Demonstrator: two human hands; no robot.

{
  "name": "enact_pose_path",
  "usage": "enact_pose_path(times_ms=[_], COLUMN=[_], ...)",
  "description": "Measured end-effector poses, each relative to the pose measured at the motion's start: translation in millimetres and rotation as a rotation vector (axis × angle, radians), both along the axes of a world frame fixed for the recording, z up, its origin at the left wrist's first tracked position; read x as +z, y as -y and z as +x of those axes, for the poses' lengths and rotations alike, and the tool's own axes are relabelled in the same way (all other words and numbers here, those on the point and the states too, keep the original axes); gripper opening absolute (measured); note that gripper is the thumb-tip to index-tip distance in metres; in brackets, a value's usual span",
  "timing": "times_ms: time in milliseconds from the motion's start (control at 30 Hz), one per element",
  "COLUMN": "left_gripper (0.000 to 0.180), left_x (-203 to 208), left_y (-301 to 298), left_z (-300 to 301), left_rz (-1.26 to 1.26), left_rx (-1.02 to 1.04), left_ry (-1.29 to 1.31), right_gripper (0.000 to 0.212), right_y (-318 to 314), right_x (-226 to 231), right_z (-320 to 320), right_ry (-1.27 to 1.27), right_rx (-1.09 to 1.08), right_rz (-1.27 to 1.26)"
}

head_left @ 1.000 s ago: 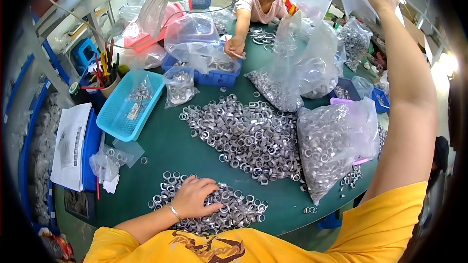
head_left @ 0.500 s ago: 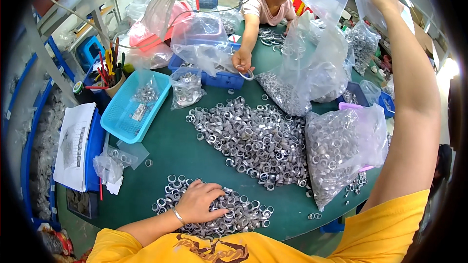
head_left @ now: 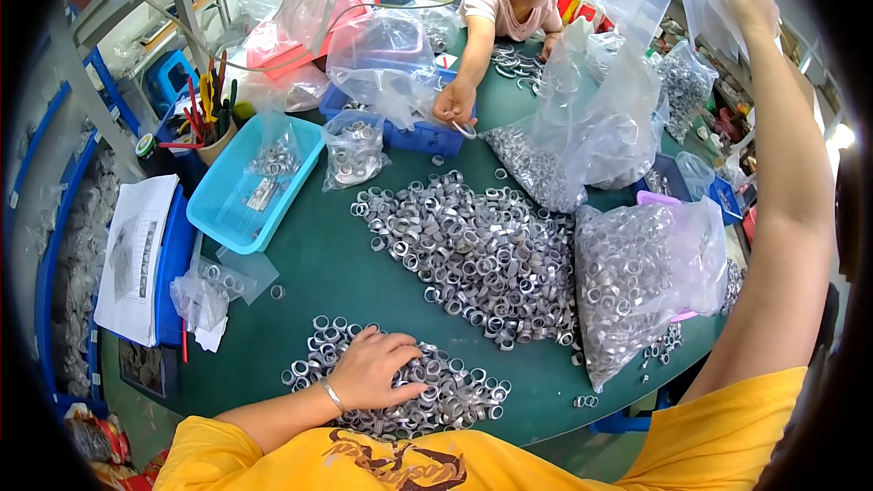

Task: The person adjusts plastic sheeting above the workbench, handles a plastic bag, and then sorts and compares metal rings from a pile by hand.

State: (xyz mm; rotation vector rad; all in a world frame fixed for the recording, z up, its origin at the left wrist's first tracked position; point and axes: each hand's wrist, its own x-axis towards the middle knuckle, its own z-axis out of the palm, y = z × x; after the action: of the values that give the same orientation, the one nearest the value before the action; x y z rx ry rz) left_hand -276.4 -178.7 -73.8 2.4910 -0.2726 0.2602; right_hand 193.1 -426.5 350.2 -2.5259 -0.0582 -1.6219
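Note:
My left hand point(head_left: 375, 369) lies palm down, fingers spread, on a small pile of silver metal rings point(head_left: 464, 395) at the table's near edge. It grips none that I can see. My right arm reaches high to the upper right, where my right hand point(head_left: 751, 5) is closed on a hanging translucent plastic sheet point(head_left: 700, 0). Beyond the small pile spreads a larger heap of the same rings point(head_left: 491, 255). To its right stands a clear bag full of rings point(head_left: 627, 282).
A turquoise basket point(head_left: 205, 205), a paper stack point(head_left: 136, 259) and a tool holder point(head_left: 218, 141) sit left on the green table point(head_left: 318, 268). Another person's hand point(head_left: 455, 102) holds a larger ring across the table, by a blue crate point(head_left: 423, 138). More filled bags point(head_left: 536, 164) stand beyond.
My right hand has shifted a little outward to the right, still on the plastic sheet. My left hand stays on the small pile. The view has moved slightly.

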Motion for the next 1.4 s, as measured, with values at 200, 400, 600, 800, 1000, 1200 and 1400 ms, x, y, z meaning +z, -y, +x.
enact_pose_path(times_ms=[200,400,600,800,1000,1200,1400], left_gripper=[0.041,0.043,0.043,0.043,0.043,0.043,0.043], left_x=[-2,-1,-2,-3,-3,-2,-2], left_y=[1,0,0,1,0,-1,0], left_z=[1,-1,-2,-2,-2,-1,-2], left_rz=[-0.009,0.0,0.002,-0.004,0.003,-0.011,-0.007], left_rx=[-0.009,-0.01,-0.006,-0.01,-0.015,-0.015,-0.011], left_ry=[-0.002,-0.075,-0.077,-0.079,-0.062,-0.072,-0.086], right_gripper=[0.044,0.04,0.034,0.048,0.061,0.05,0.044], right_y=[33,32,-3,-16,2,24,20], right_x=[18,19,-12,-24,-5,8,3], right_z=[48,36,-47,-54,-33,9,5], right_ry=[-0.085,0.049,0.236,-0.132,-0.393,-0.161,0.05], right_rx=[0.187,0.078,-0.141,-0.23,-0.148,-0.034,0.05], right_rz=[-0.044,0.161,-0.37,-0.196,0.039,-0.095,-0.043])
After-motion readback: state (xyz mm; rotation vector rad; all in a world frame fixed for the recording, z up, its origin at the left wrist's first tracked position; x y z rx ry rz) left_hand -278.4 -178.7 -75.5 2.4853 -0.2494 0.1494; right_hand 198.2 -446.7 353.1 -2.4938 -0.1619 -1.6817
